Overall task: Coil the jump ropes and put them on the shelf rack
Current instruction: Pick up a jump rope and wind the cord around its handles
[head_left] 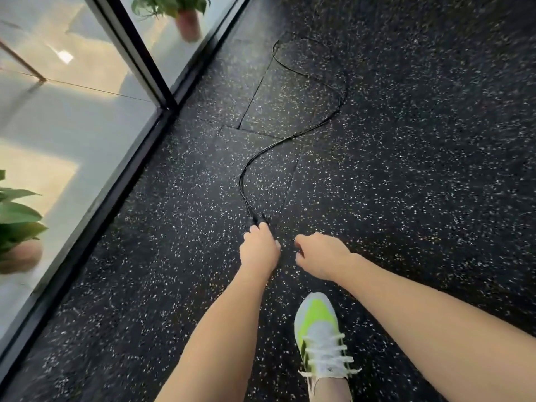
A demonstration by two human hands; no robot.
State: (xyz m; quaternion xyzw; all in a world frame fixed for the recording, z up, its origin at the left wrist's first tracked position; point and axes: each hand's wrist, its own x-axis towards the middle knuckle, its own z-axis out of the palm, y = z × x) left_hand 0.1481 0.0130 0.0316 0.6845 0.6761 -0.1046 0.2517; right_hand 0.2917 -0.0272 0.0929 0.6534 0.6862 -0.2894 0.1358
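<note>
Black rubber floor with white speckles fills pretty much the whole view, gym-style tiles with seams you can see. A thin black jump rope snakes across it in a doubled S-curve, running from a far loop near the glass wall back toward the person. Both handles sit together at the near end of the rope, and the left hand is curled around them, gripping the pair low near the floor. The right hand hangs just beside it, fingers loosely bent, holding nothing and not touching the rope. One foot in a white and neon-yellow sneaker is planted on the floor, near and right of centre, under the right forearm. On the left, behind the black-framed glass, two potted plants: one far, one near the left edge, both a bit blurry.
</note>
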